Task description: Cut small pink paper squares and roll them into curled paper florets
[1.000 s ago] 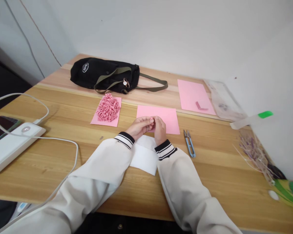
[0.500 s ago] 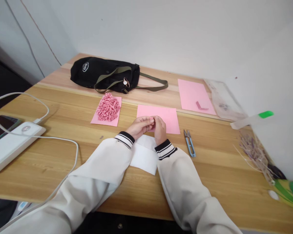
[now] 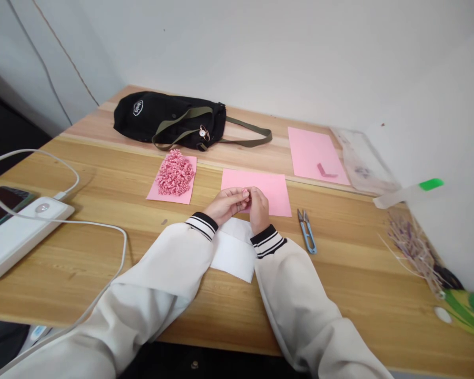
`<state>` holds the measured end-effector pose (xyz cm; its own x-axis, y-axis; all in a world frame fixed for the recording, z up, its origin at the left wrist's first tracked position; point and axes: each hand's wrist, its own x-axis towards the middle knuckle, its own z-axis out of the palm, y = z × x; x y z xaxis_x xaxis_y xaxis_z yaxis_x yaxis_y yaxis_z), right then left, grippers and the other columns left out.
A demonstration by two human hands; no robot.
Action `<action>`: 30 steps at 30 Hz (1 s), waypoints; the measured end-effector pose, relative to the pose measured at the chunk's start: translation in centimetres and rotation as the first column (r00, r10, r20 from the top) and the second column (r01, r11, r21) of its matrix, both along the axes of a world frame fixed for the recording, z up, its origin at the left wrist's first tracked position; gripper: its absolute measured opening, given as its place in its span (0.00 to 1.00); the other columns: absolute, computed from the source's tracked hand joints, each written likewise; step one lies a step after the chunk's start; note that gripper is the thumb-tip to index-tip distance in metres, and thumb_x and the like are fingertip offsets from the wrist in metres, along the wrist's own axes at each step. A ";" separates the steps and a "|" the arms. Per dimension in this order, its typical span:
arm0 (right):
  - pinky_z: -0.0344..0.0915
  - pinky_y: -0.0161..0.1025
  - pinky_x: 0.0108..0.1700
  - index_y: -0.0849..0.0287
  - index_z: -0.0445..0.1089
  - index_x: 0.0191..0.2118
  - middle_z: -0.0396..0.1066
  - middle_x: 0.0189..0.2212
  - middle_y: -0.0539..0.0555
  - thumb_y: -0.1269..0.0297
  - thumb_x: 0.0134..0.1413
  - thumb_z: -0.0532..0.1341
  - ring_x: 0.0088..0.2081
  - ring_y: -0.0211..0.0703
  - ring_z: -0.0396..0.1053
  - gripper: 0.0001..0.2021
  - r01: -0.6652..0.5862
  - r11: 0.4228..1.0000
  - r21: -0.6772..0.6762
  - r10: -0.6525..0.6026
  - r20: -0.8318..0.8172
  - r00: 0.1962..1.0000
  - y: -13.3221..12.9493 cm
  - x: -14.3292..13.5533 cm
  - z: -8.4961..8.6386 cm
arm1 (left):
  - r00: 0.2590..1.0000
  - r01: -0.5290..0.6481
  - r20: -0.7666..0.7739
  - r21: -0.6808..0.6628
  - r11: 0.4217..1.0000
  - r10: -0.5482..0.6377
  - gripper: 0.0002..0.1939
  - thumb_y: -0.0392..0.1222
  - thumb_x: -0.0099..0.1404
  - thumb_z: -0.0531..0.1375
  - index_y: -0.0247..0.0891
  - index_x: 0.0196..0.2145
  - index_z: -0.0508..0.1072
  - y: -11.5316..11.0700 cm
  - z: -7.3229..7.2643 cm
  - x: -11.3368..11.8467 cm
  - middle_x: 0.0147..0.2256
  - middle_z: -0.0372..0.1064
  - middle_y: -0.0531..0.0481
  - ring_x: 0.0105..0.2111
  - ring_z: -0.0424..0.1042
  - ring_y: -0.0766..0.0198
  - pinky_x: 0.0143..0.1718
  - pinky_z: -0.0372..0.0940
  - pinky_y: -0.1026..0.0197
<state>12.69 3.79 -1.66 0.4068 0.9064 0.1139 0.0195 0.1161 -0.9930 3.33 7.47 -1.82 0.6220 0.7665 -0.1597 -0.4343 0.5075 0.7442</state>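
My left hand (image 3: 229, 204) and my right hand (image 3: 258, 210) meet at the middle of the desk, fingertips touching. Between their pinched fingers is a small pink piece (image 3: 245, 191), mostly hidden by the fingers. Beneath them lie a white paper sheet (image 3: 233, 260) and, just beyond, a pink paper sheet (image 3: 270, 192). To the left, a heap of tiny pink bead-like pieces (image 3: 176, 173) rests on a smaller pink card (image 3: 160, 193). Blue-handled thread snips (image 3: 308, 231) lie to the right of my right hand.
A black bag (image 3: 169, 118) with a watch (image 3: 204, 133) on it lies at the back. Another pink sheet (image 3: 312, 150) carries a folded pink strip. A white power strip (image 3: 31, 231) with a cable sits left; dried stems (image 3: 413, 247) line the right edge.
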 end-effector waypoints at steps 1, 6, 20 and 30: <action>0.61 0.34 0.32 0.59 0.64 0.25 0.63 0.21 0.48 0.59 0.53 0.49 0.27 0.36 0.61 0.13 0.001 1.000 -0.002 -0.001 -0.002 1.000 0.0 0.0 0.0 | 1.000 0.000 0.000 -0.001 1.000 0.000 0.14 0.41 0.44 0.69 0.30 0.21 0.68 0.0 0.0 0.0 0.19 0.65 0.55 0.20 0.63 0.75 0.26 0.60 0.68; 0.61 0.34 0.30 0.58 0.64 0.25 0.62 0.20 0.47 0.57 0.53 0.49 0.26 0.36 0.61 0.13 -0.001 1.000 -0.007 0.001 -0.012 1.000 0.0 0.0 0.0 | 1.000 0.000 0.010 0.005 1.000 0.000 0.13 0.40 0.45 0.68 0.30 0.21 0.69 0.1 -0.1 0.1 0.19 0.65 0.54 0.21 0.63 0.75 0.26 0.60 0.68; 0.61 0.35 0.30 0.58 0.63 0.25 0.61 0.19 0.47 0.56 0.53 0.49 0.26 0.37 0.61 0.14 -0.005 1.000 0.011 0.005 -0.040 0.999 0.1 0.0 -0.2 | 1.000 -0.015 0.001 -0.019 1.000 0.015 0.13 0.41 0.43 0.69 0.29 0.22 0.71 0.1 -0.1 0.0 0.20 0.66 0.54 0.20 0.63 0.74 0.26 0.60 0.67; 0.62 0.35 0.31 0.58 0.62 0.24 0.61 0.19 0.47 0.54 0.53 0.48 0.27 0.37 0.62 0.15 0.001 1.000 0.008 -0.001 -0.035 0.999 0.2 0.0 -0.4 | 0.999 -0.027 0.019 -0.037 0.999 0.028 0.12 0.39 0.45 0.68 0.28 0.25 0.73 0.1 -0.3 0.1 0.21 0.67 0.53 0.22 0.65 0.74 0.26 0.61 0.68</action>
